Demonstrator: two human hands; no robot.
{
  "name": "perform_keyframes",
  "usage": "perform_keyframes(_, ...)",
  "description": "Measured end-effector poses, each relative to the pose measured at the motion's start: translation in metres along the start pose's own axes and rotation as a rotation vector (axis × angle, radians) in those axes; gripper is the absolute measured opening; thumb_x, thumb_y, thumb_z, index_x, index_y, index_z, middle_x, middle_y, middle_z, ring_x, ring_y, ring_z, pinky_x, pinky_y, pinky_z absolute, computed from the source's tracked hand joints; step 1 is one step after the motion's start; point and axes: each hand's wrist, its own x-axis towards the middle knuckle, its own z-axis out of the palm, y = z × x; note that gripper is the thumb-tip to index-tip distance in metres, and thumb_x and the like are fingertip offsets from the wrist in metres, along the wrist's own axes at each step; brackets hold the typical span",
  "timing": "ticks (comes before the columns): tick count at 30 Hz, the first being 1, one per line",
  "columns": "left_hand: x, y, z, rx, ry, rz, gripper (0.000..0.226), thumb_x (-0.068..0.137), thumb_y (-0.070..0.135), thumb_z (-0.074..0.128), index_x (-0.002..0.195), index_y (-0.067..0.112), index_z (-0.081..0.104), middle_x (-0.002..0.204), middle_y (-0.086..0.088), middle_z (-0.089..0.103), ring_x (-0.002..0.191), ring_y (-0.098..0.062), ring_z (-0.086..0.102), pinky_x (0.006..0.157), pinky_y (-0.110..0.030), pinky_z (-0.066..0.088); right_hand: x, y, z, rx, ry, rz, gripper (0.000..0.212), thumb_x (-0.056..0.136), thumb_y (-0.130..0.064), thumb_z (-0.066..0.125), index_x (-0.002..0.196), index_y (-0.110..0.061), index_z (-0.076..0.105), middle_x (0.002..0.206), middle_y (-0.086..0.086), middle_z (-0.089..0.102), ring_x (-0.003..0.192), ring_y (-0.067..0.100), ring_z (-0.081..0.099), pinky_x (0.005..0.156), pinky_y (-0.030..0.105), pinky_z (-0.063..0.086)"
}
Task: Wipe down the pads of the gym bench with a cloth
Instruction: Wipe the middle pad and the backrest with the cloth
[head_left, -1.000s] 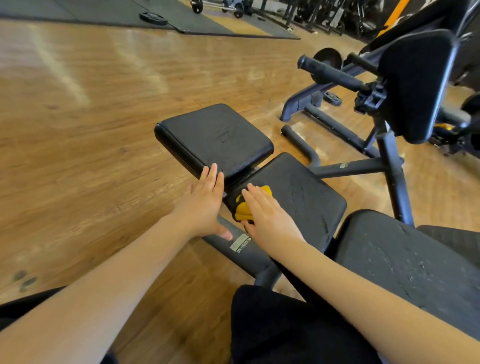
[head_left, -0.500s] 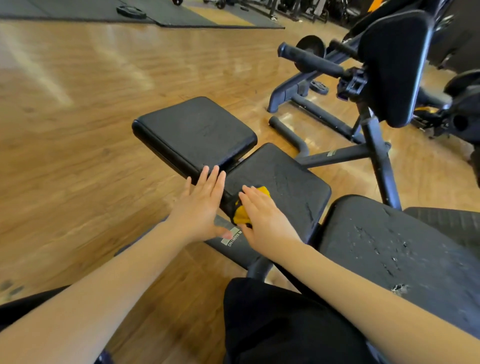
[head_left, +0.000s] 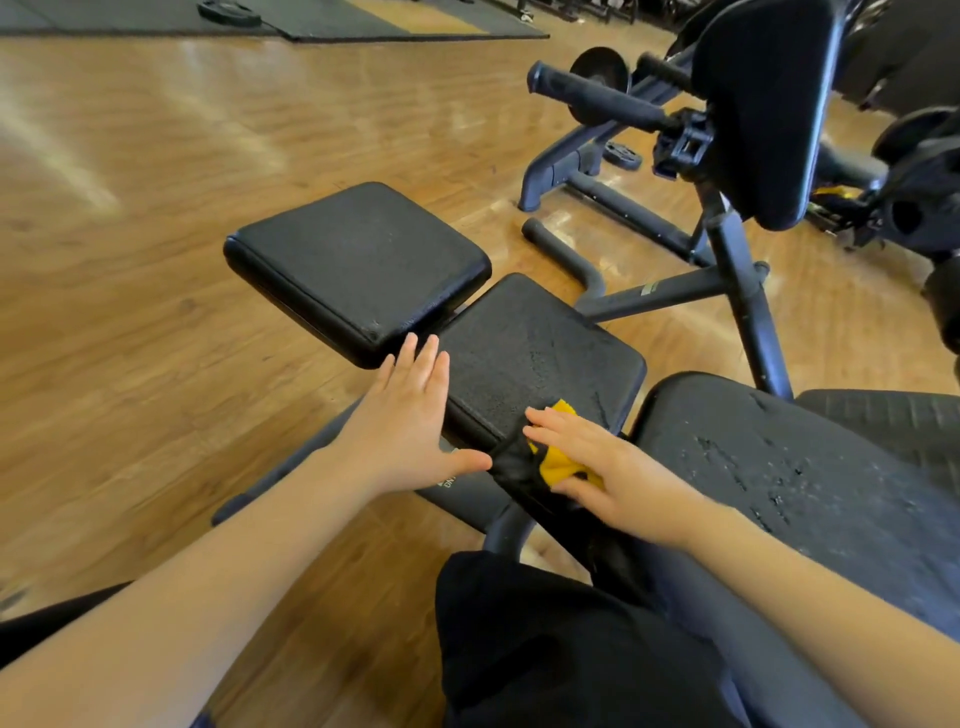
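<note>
Cloth (head_left: 560, 464), yellow and bunched, lies at the near right corner of the middle pad (head_left: 540, 358), low in the centre of the frame. The right hand (head_left: 608, 478) presses it flat, fingers loosely spread over it rather than clenched. The left hand (head_left: 410, 431) is open and holds nothing, resting against the pad's left edge as if to steady it. Wiping of this pad looks under way. Next likely comes a sweep toward the far pad (head_left: 358, 265), then the scuffed near pad (head_left: 810, 467) at right.
</note>
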Motion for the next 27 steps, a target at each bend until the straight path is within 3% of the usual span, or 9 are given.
perform_keyframes(5,-0.001,0.0,0.0,-0.032,-0.019,0.008,0.112,0.076,0.075,0.043,0.147,0.004,-0.007,0.156,-0.013,-0.014,0.142,-0.028,-0.018,0.115,-0.039,-0.001,0.03,0.046,-0.028,0.107,0.121,0.225,0.049,0.091,-0.01,0.053,0.137,-0.023,0.04,0.142,-0.021,0.024,0.135,-0.003,0.013,0.117,0.027,0.014)
perform_keyframes(10,-0.001,0.002,-0.001,-0.023,-0.026,0.008,0.112,0.076,0.075,0.042,0.147,0.003,-0.007,0.155,-0.013,-0.015,0.142,-0.028,-0.017,0.115,-0.038,-0.001,0.034,0.033,-0.017,0.103,0.202,0.327,0.048,0.093,-0.019,0.051,0.138,-0.021,0.038,0.151,-0.009,0.026,0.142,0.01,0.015,0.114,0.026,0.014)
perform_keyframes(13,-0.001,0.003,-0.001,-0.016,-0.001,-0.007,0.113,0.075,0.077,0.041,0.147,0.004,-0.006,0.155,-0.013,-0.014,0.143,-0.028,-0.014,0.115,-0.038,0.0,0.011,0.003,-0.001,0.118,0.162,0.229,0.049,0.093,-0.022,0.049,0.14,-0.024,0.035,0.146,-0.02,0.021,0.142,0.004,0.009,0.117,0.027,0.008)
perform_keyframes(18,0.002,0.004,0.002,0.021,-0.01,-0.016,0.117,0.071,0.08,0.039,0.147,0.005,-0.008,0.155,-0.013,-0.015,0.143,-0.028,-0.015,0.115,-0.038,-0.001,-0.01,-0.002,0.002,0.09,0.022,0.11,0.053,0.092,-0.019,0.051,0.14,-0.03,0.031,0.144,-0.029,0.013,0.136,-0.01,0.003,0.111,0.01,0.003)
perform_keyframes(20,0.002,0.002,0.001,0.016,-0.033,-0.005,0.119,0.069,0.08,0.041,0.146,0.005,-0.009,0.155,-0.012,-0.017,0.142,-0.027,-0.017,0.114,-0.037,-0.002,0.003,0.016,-0.005,0.101,0.126,0.168,0.05,0.092,-0.013,0.051,0.138,-0.025,0.036,0.145,-0.021,0.022,0.136,-0.005,0.008,0.114,0.015,0.005)
perform_keyframes(23,0.0,0.0,-0.002,-0.008,-0.058,0.01,0.121,0.068,0.08,0.044,0.146,0.006,-0.01,0.155,-0.011,-0.019,0.142,-0.026,-0.019,0.114,-0.036,-0.004,0.026,0.053,-0.024,0.173,0.37,0.491,0.043,0.093,-0.013,0.049,0.135,-0.016,0.042,0.142,0.0,0.041,0.135,0.017,0.032,0.111,0.027,0.021)
perform_keyframes(25,-0.001,0.0,-0.002,-0.006,-0.057,0.013,0.122,0.068,0.081,0.044,0.147,0.006,-0.011,0.155,-0.011,-0.02,0.141,-0.026,-0.02,0.113,-0.035,-0.006,0.04,0.066,-0.031,0.311,0.501,0.685,0.033,0.094,-0.017,0.045,0.126,-0.015,0.048,0.11,0.007,0.058,0.103,0.026,0.055,0.085,0.032,0.042)
perform_keyframes(26,0.0,-0.001,-0.001,-0.001,-0.053,0.015,0.122,0.067,0.082,0.043,0.146,0.006,-0.011,0.155,-0.011,-0.02,0.141,-0.026,-0.021,0.112,-0.035,-0.007,0.047,0.067,-0.031,0.343,0.553,0.735,0.027,0.093,-0.018,0.044,0.119,-0.013,0.051,0.099,0.007,0.058,0.09,0.027,0.055,0.075,0.031,0.041)
perform_keyframes(27,0.0,-0.001,0.0,0.002,-0.048,0.016,0.123,0.066,0.082,0.042,0.146,0.006,-0.012,0.154,-0.011,-0.02,0.141,-0.026,-0.021,0.111,-0.034,-0.008,0.053,0.067,-0.029,0.332,0.592,0.765,0.024,0.093,-0.019,0.043,0.114,-0.01,0.052,0.1,0.008,0.057,0.088,0.026,0.053,0.074,0.031,0.039)
